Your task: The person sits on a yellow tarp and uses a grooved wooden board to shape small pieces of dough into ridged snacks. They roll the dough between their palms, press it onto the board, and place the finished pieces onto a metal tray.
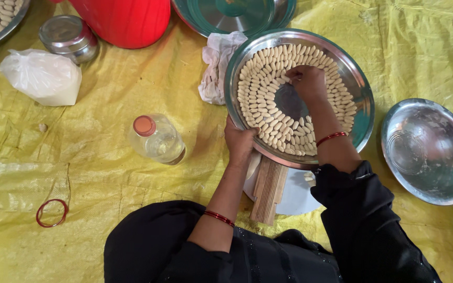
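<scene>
Sitting over a yellow sheet [106,157] spread on the floor, dressed in black sleeves with a red bangle on each wrist. Gripping the near-left rim of a round steel tray [360,105] with the left hand [239,142], fingers curled closed over the edge, thumb on the inner side. Reaching into the tray with the right hand [306,81], fingertips pinched together on one of the small pale dough pieces [260,89] near the upper middle, right at the inner edge of the rings. Lying in neat concentric rings, those dough pieces, filling most of the tray and leaving a bare patch of metal at the centre, partly under the right hand. Resting partly over a wooden board [268,188] and a white round slab [294,196] just in front of the lap, the tray. Lying to the left of the tray, a clear bottle [158,140] with an orange cap, on its side; beside the tray's upper-left rim, a crumpled white cloth [216,63]. Sitting farther left, a white plastic bag [40,76] and a small steel lidded pot [69,37]; behind, a red container [127,18]. Standing to the right, well apart, an empty steel bowl [428,149]. Lying near the lower left, a loose red ring [52,213].
</scene>
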